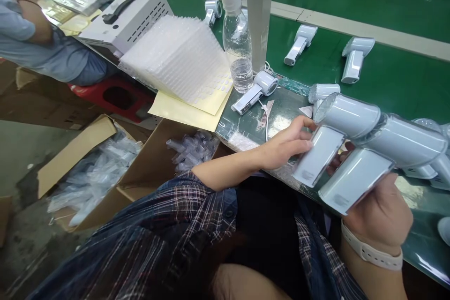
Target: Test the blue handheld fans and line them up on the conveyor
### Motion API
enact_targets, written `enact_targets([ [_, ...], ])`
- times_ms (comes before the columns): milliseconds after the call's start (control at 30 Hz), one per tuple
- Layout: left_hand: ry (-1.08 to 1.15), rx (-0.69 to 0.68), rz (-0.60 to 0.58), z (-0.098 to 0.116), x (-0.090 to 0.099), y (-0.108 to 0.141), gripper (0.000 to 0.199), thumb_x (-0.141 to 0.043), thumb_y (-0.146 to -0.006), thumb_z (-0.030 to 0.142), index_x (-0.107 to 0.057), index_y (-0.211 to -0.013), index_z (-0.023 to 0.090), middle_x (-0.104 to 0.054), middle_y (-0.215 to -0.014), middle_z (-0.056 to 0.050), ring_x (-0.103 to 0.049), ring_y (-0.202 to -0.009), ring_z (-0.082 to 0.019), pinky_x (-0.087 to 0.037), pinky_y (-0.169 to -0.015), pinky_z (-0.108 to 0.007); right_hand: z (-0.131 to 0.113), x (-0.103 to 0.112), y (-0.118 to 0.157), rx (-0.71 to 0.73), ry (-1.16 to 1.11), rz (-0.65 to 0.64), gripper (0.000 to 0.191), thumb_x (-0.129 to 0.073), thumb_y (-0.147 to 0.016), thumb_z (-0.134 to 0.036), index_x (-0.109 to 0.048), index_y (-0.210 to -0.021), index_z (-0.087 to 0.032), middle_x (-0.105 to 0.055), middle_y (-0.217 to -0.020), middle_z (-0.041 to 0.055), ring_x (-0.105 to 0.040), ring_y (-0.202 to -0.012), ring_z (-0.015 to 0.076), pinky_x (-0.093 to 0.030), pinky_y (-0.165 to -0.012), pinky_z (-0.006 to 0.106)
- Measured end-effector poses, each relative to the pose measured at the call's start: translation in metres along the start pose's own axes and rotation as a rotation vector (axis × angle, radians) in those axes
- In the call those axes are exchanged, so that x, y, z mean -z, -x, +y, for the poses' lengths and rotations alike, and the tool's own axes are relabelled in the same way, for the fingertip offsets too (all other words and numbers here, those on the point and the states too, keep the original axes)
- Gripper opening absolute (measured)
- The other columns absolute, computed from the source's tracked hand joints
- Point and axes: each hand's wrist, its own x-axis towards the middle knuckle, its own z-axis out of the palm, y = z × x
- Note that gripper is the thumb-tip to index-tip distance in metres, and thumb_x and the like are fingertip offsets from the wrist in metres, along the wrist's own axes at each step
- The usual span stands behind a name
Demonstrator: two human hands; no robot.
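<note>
Two pale grey hair-dryer-shaped devices, each with a wide barrel head and a flat handle, are held up side by side over the bench's front edge. My left hand [286, 145] has its thumb and fingers closed on the edge of the left hair-dryer-shaped device [319, 154]. Behind the right hair-dryer-shaped device [358, 180], my right hand [383, 211] is wrapped round the handle, its fingers partly hidden. The two heads touch. A similar device [256, 91] lies on the bench left of my hands, beside a white cord [266, 119].
A water bottle [239, 51] stands by a metal post [259, 14]. Stacked clear sheets [179, 56] lie on yellow paper [186, 108], near a white metal box [126, 16]. More devices rest on the green belt [323, 65]. Cartons [140, 173] hold plastic pieces. A person [45, 42] sits left.
</note>
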Motion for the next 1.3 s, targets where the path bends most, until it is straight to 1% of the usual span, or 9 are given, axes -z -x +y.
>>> enact_targets([
  [133, 0.035, -0.032, -0.061, 0.015, -0.005, 0.012, 0.061, -0.081, -0.089, 0.061, -0.043, -0.121, 0.026, -0.069, -0.102, -0.001, -0.074, -0.088, -0.019, -0.054, -0.073, -0.029, -0.009, -0.007, 0.006, 0.090, -0.016, -0.038, 0.040, -0.080, -0.090, -0.057, -0.085, -0.109, -0.021, -0.081, -0.103, 0.0044, -0.077, -0.091, 0.0224, -0.071, -0.078, 0.036],
  [267, 0.100, -0.034, -0.097, 0.023, -0.009, 0.017, 0.057, -0.085, -0.090, 0.055, -0.047, -0.120, 0.026, -0.073, -0.107, -0.002, -0.076, -0.091, -0.018, -0.057, -0.080, -0.030, -0.013, -0.012, 0.010, 0.114, -0.021, 0.048, 0.021, -0.072, -0.094, -0.043, -0.085, -0.104, -0.029, -0.082, -0.108, 0.0045, -0.078, -0.096, 0.0279, -0.072, -0.083, 0.046],
  [400, 0.140, -0.019, -0.071, 0.019, -0.008, 0.011, 0.057, -0.089, -0.086, 0.050, -0.051, -0.121, 0.026, -0.075, -0.114, -0.006, -0.077, -0.099, -0.020, -0.058, -0.086, -0.032, -0.012, -0.009, 0.009, 0.083, -0.018, 0.075, 0.018, -0.073, -0.094, -0.043, -0.083, -0.094, -0.029, -0.081, -0.101, 0.0070, -0.077, -0.091, 0.0300, -0.071, -0.083, 0.052],
  [500, 0.193, -0.006, -0.055, 0.012, -0.008, 0.001, 0.066, -0.097, -0.075, 0.046, -0.057, -0.122, 0.023, -0.075, -0.118, -0.008, -0.075, -0.110, -0.023, -0.057, -0.093, -0.035, -0.015, -0.009, 0.004, -0.013, -0.048, 0.033, 0.022, -0.071, -0.092, -0.043, -0.083, -0.100, -0.027, -0.080, -0.108, 0.0093, -0.076, -0.102, 0.0313, -0.070, -0.080, 0.050],
  [667, 0.249, 0.072, -0.086, 0.004, -0.011, -0.011, 0.068, -0.104, -0.061, 0.035, -0.059, -0.109, 0.019, -0.068, -0.092, 0.001, -0.069, -0.086, -0.016, -0.057, -0.086, -0.035, -0.025, -0.015, -0.002, -0.137, -0.075, -0.030, 0.035, -0.062, -0.092, -0.046, -0.082, -0.106, -0.021, -0.073, -0.091, 0.0076, -0.069, -0.083, 0.0223, -0.066, -0.071, 0.038],
  [867, 0.309, 0.095, -0.015, -0.002, -0.009, -0.011, 0.060, -0.091, -0.071, 0.047, -0.055, -0.111, 0.020, -0.074, -0.102, -0.005, -0.073, -0.085, -0.019, -0.056, -0.081, -0.036, -0.025, -0.022, -0.002, -0.154, -0.023, -0.039, 0.037, -0.049, -0.093, -0.044, -0.073, -0.082, -0.018, -0.069, -0.079, 0.0093, -0.063, -0.064, 0.0211, -0.056, -0.057, 0.036],
  [1067, 0.305, 0.068, -0.026, -0.001, -0.006, -0.013, 0.054, -0.088, -0.074, 0.042, -0.055, -0.113, 0.024, -0.079, -0.101, -0.004, -0.080, -0.088, -0.026, -0.059, -0.087, -0.041, -0.027, -0.014, 0.000, -0.066, -0.103, 0.049, 0.030, -0.074, -0.081, -0.049, -0.076, -0.093, -0.022, -0.070, -0.087, 0.0048, -0.069, -0.072, 0.0251, -0.055, -0.049, 0.036],
  [1200, 0.204, 0.056, -0.004, 0.001, -0.006, -0.018, 0.060, -0.097, -0.072, 0.040, -0.061, -0.115, 0.019, -0.079, -0.107, -0.008, -0.078, -0.097, -0.023, -0.058, -0.090, -0.037, -0.028, -0.008, 0.001, 0.010, -0.102, 0.057, 0.034, -0.084, -0.075, -0.049, -0.079, -0.097, -0.023, -0.073, -0.092, 0.0038, -0.070, -0.076, 0.0238, -0.060, -0.057, 0.039],
  [1300, 0.162, 0.043, 0.015, -0.001, -0.005, -0.022, 0.068, -0.105, -0.061, 0.039, -0.065, -0.111, 0.016, -0.078, -0.100, -0.006, -0.074, -0.094, -0.019, -0.057, -0.088, -0.033, -0.025, -0.009, 0.000, 0.073, -0.099, 0.141, 0.034, -0.077, -0.084, -0.045, -0.081, -0.111, -0.024, -0.076, -0.099, 0.0055, -0.074, -0.087, 0.0247, -0.066, -0.072, 0.042],
])
